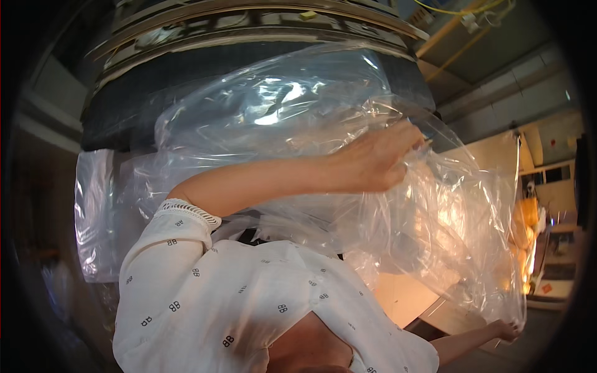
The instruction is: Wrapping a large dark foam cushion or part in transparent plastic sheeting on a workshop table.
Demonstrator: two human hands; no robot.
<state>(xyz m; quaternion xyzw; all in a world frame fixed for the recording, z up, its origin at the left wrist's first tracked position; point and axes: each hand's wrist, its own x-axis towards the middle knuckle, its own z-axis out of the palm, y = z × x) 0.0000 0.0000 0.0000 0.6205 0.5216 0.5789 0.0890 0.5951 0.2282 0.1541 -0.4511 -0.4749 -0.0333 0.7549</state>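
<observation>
A large crumpled sheet of clear plastic film (280, 102) spreads across the dark work surface in front of me and stretches to the right. My left arm reaches across my body, and my left hand (376, 160) is closed on a bunched part of the film. Low at the far right, my right hand (507, 331) grips the film's edge with its arm stretched out. Between the two hands the film hangs loose and wrinkled, catching warm light. I cannot tell whether it is a bag or a single layer.
A folded plastic strip (93, 214) hangs at the left of the surface. Behind the dark surface (118, 112) run long ledges (261, 34) with small items. A pale board (407, 298) lies under the film at right, and a glowing orange-yellow object (527, 233) stands beyond.
</observation>
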